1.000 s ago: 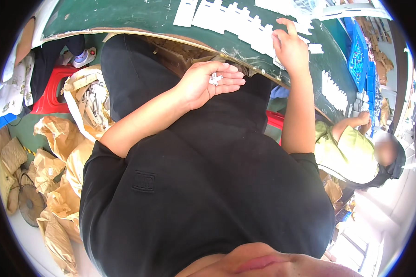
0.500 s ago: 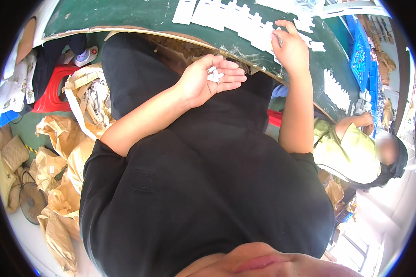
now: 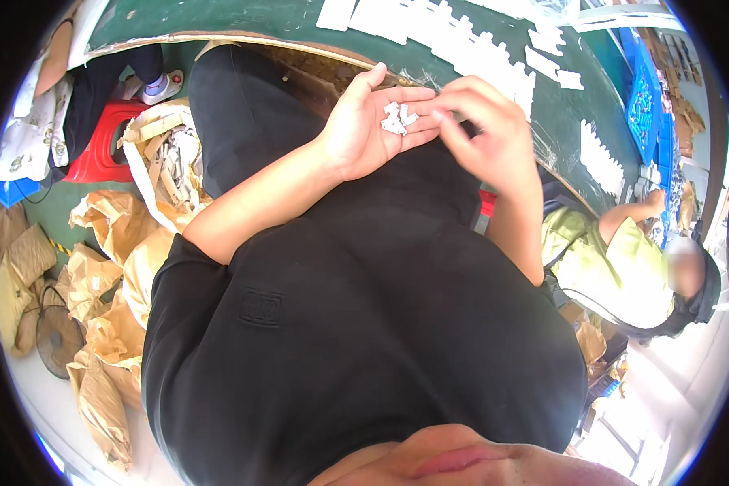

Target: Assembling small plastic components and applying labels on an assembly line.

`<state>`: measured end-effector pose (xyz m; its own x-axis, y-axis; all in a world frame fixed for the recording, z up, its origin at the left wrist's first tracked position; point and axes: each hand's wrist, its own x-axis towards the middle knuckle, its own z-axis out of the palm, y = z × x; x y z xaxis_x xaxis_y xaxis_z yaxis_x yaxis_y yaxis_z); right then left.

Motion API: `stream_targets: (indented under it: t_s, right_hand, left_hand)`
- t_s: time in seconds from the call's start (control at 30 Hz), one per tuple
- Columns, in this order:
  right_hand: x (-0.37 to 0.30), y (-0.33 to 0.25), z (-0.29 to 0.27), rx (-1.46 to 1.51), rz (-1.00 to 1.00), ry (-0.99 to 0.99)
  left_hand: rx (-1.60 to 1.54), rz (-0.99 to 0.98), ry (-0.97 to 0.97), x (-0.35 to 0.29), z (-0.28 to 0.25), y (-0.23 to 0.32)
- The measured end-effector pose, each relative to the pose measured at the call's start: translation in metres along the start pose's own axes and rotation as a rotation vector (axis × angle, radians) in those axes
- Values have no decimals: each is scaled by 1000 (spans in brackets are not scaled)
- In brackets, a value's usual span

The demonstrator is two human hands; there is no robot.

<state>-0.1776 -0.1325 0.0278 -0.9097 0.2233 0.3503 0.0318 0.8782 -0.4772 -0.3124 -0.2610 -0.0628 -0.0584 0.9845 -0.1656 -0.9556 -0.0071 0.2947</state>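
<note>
My left hand (image 3: 364, 125) is held palm up above my lap, its fingers stretched out flat. Several small white pieces (image 3: 397, 119), apparently plastic, lie loose on its palm and finger bases. Close by on the right, my right hand (image 3: 490, 130) hovers at the left fingertips with its fingers curled. Motion smears those fingers, so I cannot tell whether they pinch anything. On the green table beyond both hands lies a stepped row of white flat parts (image 3: 454, 40).
A second row of white parts (image 3: 601, 162) lies farther right on the green table (image 3: 219, 20). Blue bins (image 3: 641, 105) line its right side. A co-worker in a yellow-green shirt (image 3: 607, 259) sits at the right. Paper bags (image 3: 113, 275), a red stool (image 3: 105, 150) and a fan (image 3: 59, 340) stand at the left.
My right hand has come down from the white parts on the table to the left fingertips. My left hand has shifted slightly right, and the small pieces in it lie differently.
</note>
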Motion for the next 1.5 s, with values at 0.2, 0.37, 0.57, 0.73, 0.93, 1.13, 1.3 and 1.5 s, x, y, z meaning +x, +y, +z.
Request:
stream_targets:
  t_s: [0.2, 0.37, 0.57, 0.73, 0.93, 1.13, 1.3, 1.5]
  right_hand:
    - [-15, 4, 20, -157, -57, -136]
    - [-15, -1, 19, -133, 5, -137]
    - [-12, -2, 22, -196, -15, -211]
    - [-7, 2, 26, -145, 17, -242]
    - [10, 4, 5, -31, 22, -42]
    - [42, 89, -18, -523, 72, 279]
    - [51, 90, -11, -605, 283, 143]
    - [51, 102, -2, -591, 209, 116]
  left_hand:
    - [-4, -3, -39, -1, -2, -5]
    - [-15, -21, -39, 0, -5, -5]
    - [-71, -43, -127, 2, -18, -4]
    - [-14, -15, -71, -1, -16, -3]
    - [-47, 14, -25, 2, -16, 1]
    - [3, -1, 24, 1, -12, 4]
    - [-38, -56, -104, 6, -20, 9]
    - [-63, -23, -114, 8, -22, 12]
